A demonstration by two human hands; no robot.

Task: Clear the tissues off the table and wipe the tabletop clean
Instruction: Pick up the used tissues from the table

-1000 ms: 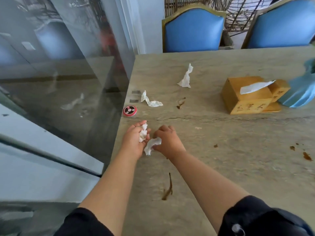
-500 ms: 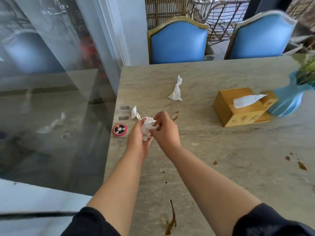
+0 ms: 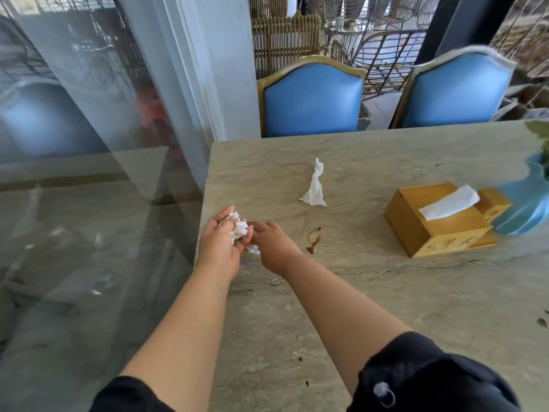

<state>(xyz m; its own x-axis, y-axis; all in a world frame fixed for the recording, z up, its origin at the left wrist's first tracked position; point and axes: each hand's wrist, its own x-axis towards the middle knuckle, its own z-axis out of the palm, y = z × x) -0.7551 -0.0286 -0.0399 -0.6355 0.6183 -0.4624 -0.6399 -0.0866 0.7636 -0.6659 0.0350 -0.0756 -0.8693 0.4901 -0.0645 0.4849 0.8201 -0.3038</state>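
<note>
My left hand [image 3: 219, 248] cups a wad of crumpled white tissues [image 3: 237, 227] near the left edge of the stone table [image 3: 386, 307]. My right hand [image 3: 271, 248] is right beside it, fingers touching the wad, with a small white scrap [image 3: 254, 249] showing under its fingers. One more twisted tissue [image 3: 315, 188] lies further back on the tabletop. A brown smear [image 3: 313, 240] marks the stone just right of my right hand. Small brown spots [image 3: 542, 322] sit at the right edge.
A wooden tissue box [image 3: 436, 230] with a sheet sticking out stands at the right, with a blue vase [image 3: 531, 209] behind it. Two blue chairs [image 3: 312, 99] stand at the far side. A glass wall [image 3: 89, 173] runs along the table's left edge.
The tissue that lay by the left edge is now in my left hand's wad. Both hands moved further up the table, and the view shifted forward, so the red round disc is no longer seen.
</note>
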